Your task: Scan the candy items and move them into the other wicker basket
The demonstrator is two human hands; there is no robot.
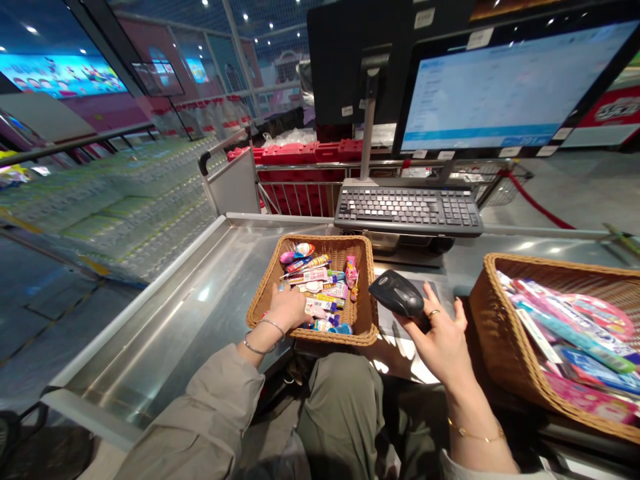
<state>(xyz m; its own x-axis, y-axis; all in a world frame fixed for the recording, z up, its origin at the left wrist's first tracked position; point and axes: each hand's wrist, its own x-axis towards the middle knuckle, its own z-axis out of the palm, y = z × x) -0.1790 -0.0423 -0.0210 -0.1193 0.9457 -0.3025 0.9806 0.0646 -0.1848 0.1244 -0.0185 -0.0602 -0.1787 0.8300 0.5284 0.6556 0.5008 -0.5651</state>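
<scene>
My left hand (290, 308) reaches over the near left side of a small wicker basket (369, 293). Its fingers point down among colourful small packaged items (317, 277), and the back of the hand hides most of them, so I cannot tell whether they grip anything. A black handheld barcode scanner (397, 293) is in my right hand (443, 333), held just right of that basket, its head tilted toward the left. Some fingers of the right hand stick out loosely, while the thumb side supports the scanner.
A larger wicker basket (493, 320) at the right holds toothbrush-like packs and other packages. Behind the small basket are a black keyboard (407, 208) and a lit monitor (505, 93). The metal counter (200, 300) has a raised left edge; stacked bottle packs (115, 200) stand beyond it.
</scene>
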